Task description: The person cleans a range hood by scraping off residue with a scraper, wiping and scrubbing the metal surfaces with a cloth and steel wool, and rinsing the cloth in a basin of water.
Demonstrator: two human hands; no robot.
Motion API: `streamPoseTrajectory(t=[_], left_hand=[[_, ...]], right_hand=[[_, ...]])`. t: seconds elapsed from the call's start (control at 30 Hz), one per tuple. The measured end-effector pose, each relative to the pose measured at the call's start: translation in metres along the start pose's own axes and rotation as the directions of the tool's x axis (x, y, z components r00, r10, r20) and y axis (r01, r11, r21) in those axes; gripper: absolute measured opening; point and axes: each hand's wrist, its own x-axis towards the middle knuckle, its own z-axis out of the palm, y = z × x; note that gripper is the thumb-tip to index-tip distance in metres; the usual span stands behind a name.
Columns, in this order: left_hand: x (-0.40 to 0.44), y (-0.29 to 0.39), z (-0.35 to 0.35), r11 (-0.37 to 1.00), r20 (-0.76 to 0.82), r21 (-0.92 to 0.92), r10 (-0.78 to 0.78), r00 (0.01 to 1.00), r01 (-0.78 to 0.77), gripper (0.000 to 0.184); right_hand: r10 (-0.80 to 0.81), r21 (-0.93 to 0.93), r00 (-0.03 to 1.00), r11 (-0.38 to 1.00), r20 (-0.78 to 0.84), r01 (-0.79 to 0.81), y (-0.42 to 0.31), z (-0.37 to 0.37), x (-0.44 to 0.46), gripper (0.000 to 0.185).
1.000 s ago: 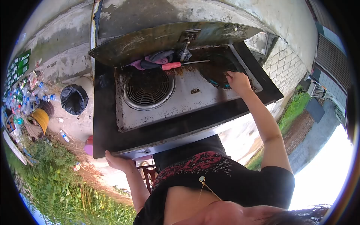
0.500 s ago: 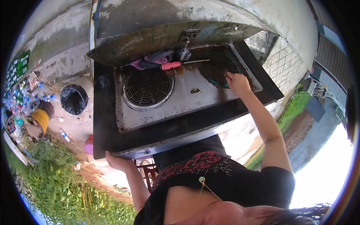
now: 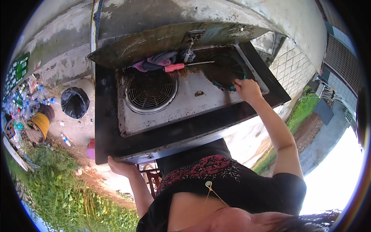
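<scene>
A dirty range hood (image 3: 162,129) with a black rim lies in front of me, its rusty curved panel raised at the back. My left hand (image 3: 119,167) grips its near left corner, with the fingers partly hidden by the edge. My right hand (image 3: 247,89) is closed at the right fan opening (image 3: 224,71). A bit of teal shows beside the fingers, but what they hold is unclear. The left fan grille (image 3: 151,92) is round and coated with brown grime. A screwdriver (image 3: 176,67) with a red handle rests along the back, beside a purple-grey cloth (image 3: 156,62).
A bin with a black liner (image 3: 75,102) stands to the left by the wall. Plastic bottles (image 3: 29,104) are heaped at the far left, near a yellow bucket (image 3: 40,123). A pink object (image 3: 91,149) sits beside the hood's left edge. Weeds (image 3: 65,185) grow at lower left.
My right hand has shifted slightly down and right at the right fan opening, staying closed. My left hand keeps its place on the corner.
</scene>
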Motion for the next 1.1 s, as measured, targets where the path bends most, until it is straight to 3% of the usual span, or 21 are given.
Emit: streamPoseTrajectory(t=[0.07,0.17,0.2,0.33,0.63,0.73,0.93,1.03,1.07,1.1], left_hand=[[0.000,0.001,-0.001,1.000,0.007,0.006,0.010,1.000,-0.010,0.045],[0.002,-0.001,-0.002,1.000,0.012,-0.005,0.010,1.000,-0.010,0.045],[-0.002,0.001,-0.001,1.000,0.005,-0.002,-0.001,1.000,0.001,0.045],[-0.004,0.004,0.002,1.000,-0.003,0.004,0.000,1.000,0.000,0.046],[0.003,-0.002,-0.002,1.000,-0.018,-0.009,0.003,1.000,-0.003,0.046],[-0.001,0.001,-0.002,1.000,-0.002,0.004,0.003,1.000,-0.003,0.046],[0.000,0.001,0.001,1.000,-0.005,-0.014,0.007,1.000,-0.007,0.044],[0.000,0.000,-0.001,1.000,-0.015,-0.020,-0.002,1.000,0.002,0.040],[0.000,0.000,-0.002,1.000,-0.011,-0.026,-0.003,1.000,0.002,0.040],[0.000,0.000,-0.001,0.999,-0.008,-0.034,-0.002,1.000,0.002,0.039]], right_hand=[[-0.005,0.029,1.000,1.000,-0.005,0.005,0.006,0.002,0.001,0.019],[0.167,0.338,0.986,0.928,-0.012,-0.154,0.020,0.001,-0.004,0.023],[0.156,0.388,0.986,0.913,-0.050,-0.125,0.026,0.002,-0.006,0.024],[0.025,0.071,0.997,0.997,-0.075,-0.020,0.030,0.009,-0.029,0.024],[0.044,-0.023,0.998,0.999,0.050,-0.043,0.010,0.022,0.014,0.025],[0.083,0.040,0.995,0.996,0.052,-0.085,0.018,0.020,0.017,0.029],[0.091,0.126,0.964,0.990,-0.251,-0.061,0.035,0.034,0.048,0.032],[0.065,0.020,0.992,0.998,-0.108,-0.063,0.039,0.055,0.084,0.030],[0.091,-0.132,0.996,0.987,-0.024,-0.093,0.037,0.063,0.088,0.029],[-0.030,-0.150,0.993,0.989,-0.113,0.013,0.023,0.061,0.093,0.030]])
